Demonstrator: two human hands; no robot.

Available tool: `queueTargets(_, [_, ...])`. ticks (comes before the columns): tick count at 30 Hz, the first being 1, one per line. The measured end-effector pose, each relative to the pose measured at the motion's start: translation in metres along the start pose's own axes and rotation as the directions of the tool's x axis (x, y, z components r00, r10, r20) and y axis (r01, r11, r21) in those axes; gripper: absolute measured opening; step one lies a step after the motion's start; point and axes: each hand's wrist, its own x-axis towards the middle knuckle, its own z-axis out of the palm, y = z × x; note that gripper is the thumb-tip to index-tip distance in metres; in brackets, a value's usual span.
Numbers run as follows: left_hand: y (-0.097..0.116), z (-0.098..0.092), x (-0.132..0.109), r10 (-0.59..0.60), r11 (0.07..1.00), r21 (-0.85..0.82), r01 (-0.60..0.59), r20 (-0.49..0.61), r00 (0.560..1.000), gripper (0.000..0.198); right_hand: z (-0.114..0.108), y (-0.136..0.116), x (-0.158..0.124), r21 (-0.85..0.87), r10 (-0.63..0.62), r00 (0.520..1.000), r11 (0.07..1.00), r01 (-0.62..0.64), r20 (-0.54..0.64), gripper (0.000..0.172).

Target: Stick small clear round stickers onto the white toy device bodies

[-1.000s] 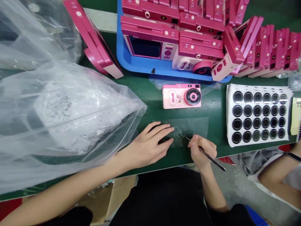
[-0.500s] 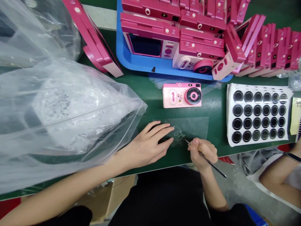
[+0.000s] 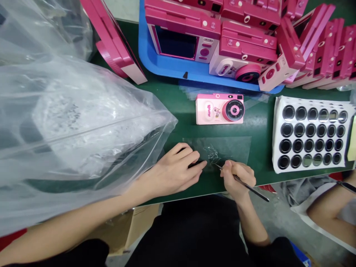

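My left hand (image 3: 176, 170) lies curled on the near edge of a transparent film sheet (image 3: 222, 150), with a dark patch under its fingers that I cannot make out. My right hand (image 3: 237, 178) grips a thin black pick (image 3: 249, 188) with a metal tip. That tip sits at the lower edge of a small crumpled tangle of transparent film (image 3: 211, 154), on the sheet between my hands. A pink toy camera (image 3: 219, 108) with a round lens and a cartoon mouse print lies just beyond the sheet.
A large transparent plastic bag (image 3: 69, 122) fills the left side. Behind the camera, a blue tray (image 3: 167, 61) holds pink camera bodies, and more stand at the right. A sheet of black round pieces (image 3: 311, 135) lies right. A co-worker's arm (image 3: 333, 209) enters at right.
The pick's tip has swung left, back towards the film tangle. My left fingers are more curled. The whole view has shifted slightly, with things on the table sitting a little further right.
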Motion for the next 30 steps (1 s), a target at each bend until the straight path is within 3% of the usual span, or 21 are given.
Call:
queueTargets(10, [-0.0005,0.002,0.0003,0.027,0.999,0.018,-0.027,-0.022,0.999,0.021,-0.0003,-0.0037,0.0055,0.03,-0.157,0.984,0.987,0.155,0.085,0.046])
queueTargets(30, [0.0008,-0.0015,0.0037,0.032,0.999,0.029,-0.031,-0.026,0.999,0.021,0.0017,-0.0029,0.0036,0.039,-0.118,0.992,0.993,0.116,0.047,0.046])
